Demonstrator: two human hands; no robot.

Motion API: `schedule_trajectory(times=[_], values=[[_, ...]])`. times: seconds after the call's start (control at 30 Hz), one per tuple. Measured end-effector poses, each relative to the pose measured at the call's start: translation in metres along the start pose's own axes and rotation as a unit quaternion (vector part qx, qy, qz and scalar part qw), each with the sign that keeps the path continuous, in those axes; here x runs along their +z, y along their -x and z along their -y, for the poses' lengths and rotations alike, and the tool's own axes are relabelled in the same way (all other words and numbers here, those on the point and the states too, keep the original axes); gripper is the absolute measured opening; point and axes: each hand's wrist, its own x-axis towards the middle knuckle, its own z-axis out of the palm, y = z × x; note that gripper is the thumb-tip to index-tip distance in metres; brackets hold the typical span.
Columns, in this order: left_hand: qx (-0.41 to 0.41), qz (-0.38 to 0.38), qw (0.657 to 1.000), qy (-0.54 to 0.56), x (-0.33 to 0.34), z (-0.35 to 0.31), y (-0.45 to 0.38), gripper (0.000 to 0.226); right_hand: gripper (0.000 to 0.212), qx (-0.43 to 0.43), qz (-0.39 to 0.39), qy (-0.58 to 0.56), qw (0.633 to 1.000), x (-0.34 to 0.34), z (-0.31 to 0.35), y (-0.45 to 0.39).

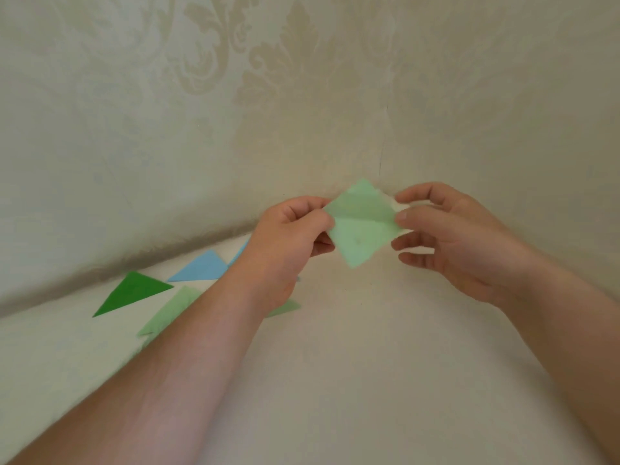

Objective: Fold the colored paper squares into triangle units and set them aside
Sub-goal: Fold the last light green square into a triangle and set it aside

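Observation:
A light green paper square (362, 226) with a diagonal crease is held in the air above the white table (369, 364), one corner pointing up. My left hand (288, 243) pinches its left corner. My right hand (449, 236) pinches its right corner between thumb and fingers. Folded triangles lie on the table at the left: a dark green triangle (134, 292), a light blue triangle (201, 268), and a light green triangle (167, 313) partly hidden under my left forearm. Another light green piece (287, 308) peeks out below my left wrist.
A wall with pale damask wallpaper (235, 95) rises right behind the table. A second light blue piece (242, 250) shows just behind my left hand. The table's bare surface stretches between and below my forearms.

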Motion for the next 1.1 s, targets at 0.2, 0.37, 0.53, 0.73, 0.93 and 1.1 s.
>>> schedule_trajectory(times=[0.2, 0.37, 0.53, 0.73, 0.93, 1.1], values=[[0.049, -0.033, 0.994, -0.092, -0.002, 0.006, 0.0, 0.031, 0.039, -0.12, -0.033, 0.043, 0.991, 0.0, 0.003, 0.004], [0.051, 0.01, 0.991, -0.127, 0.0, 0.0, 0.009, 0.037, 0.034, -0.148, 0.043, 0.099, 0.983, 0.006, -0.003, 0.006], [0.045, 0.053, 0.992, -0.107, 0.0, -0.003, 0.012, 0.032, 0.043, -0.127, 0.114, 0.115, 0.979, 0.006, -0.013, 0.004], [0.024, 0.1, 0.992, -0.072, -0.005, 0.0, 0.007, 0.02, 0.048, -0.155, 0.176, 0.105, 0.966, 0.005, -0.015, 0.004], [-0.007, 0.14, 0.988, -0.059, -0.008, -0.002, 0.006, 0.018, 0.026, -0.158, 0.149, 0.082, 0.973, 0.006, -0.016, 0.002], [-0.013, 0.143, 0.988, -0.064, -0.011, -0.004, 0.007, 0.027, 0.042, -0.155, 0.132, 0.097, 0.974, 0.003, -0.016, 0.002]])
